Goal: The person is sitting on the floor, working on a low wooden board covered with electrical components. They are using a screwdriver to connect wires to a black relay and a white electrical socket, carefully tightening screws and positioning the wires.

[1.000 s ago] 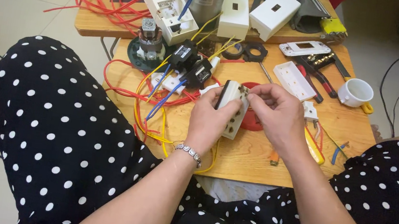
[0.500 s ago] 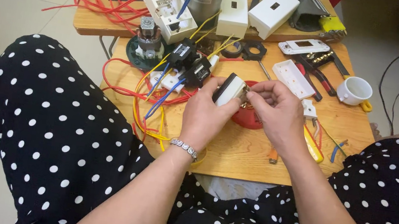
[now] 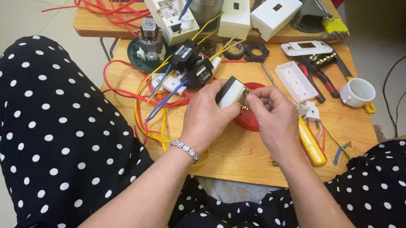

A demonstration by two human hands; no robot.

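My left hand (image 3: pixel 208 117) grips a small white and black electrical switch module (image 3: pixel 230 91) above a low wooden table (image 3: pixel 239 157). A beaded bracelet sits on that wrist. My right hand (image 3: pixel 275 117) pinches the module's right side with fingertips; whether a small part is between them I cannot tell. A red round lid (image 3: pixel 250 121) lies on the table under both hands. Red, yellow and blue wires (image 3: pixel 153 106) run from black components (image 3: pixel 189 61) just left of my left hand.
White switch boxes (image 3: pixel 171 4) and cover plates (image 3: pixel 275 7) lie at the back. A white power strip (image 3: pixel 296 82), pliers (image 3: pixel 321 75), a white cup (image 3: pixel 359 92) and a yellow-handled tool (image 3: pixel 311 143) lie to the right. My polka-dot clad knees flank the table.
Both hands have lifted the module slightly and turned it. The camera view has shifted a little; the table's things stay put.
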